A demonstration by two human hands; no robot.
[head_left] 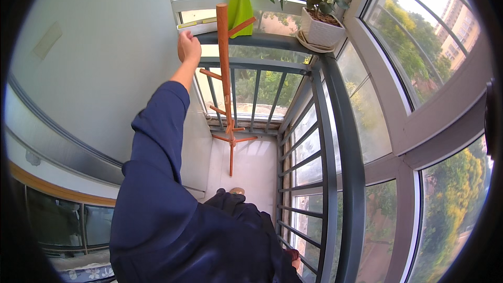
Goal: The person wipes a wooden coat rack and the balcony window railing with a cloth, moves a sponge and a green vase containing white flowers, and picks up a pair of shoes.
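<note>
My left hand (189, 46) is raised at the end of the dark grey top rail (271, 42), beside the pale panel on the left. Its fingers are curled, and whether anything is inside them is hidden. Just beyond it lies a long white box with yellow strips (198, 26). To the right of the hand stands a wooden coat stand (223, 47) with short pegs, upright on splayed feet. Only a bit of my right hand (296, 264) shows low by the side railing, mostly covered by dark clothing. Something dark red is at it, too obscured to identify.
A green vase (240, 15) of artificial-looking flowers and a white square pot (321, 29) with a leafy plant stand along the ledge. Metal railing bars (300, 188) and windows line the right side. The pale panel (110, 47) bounds the left. Light tiles (251, 161) cover the floor.
</note>
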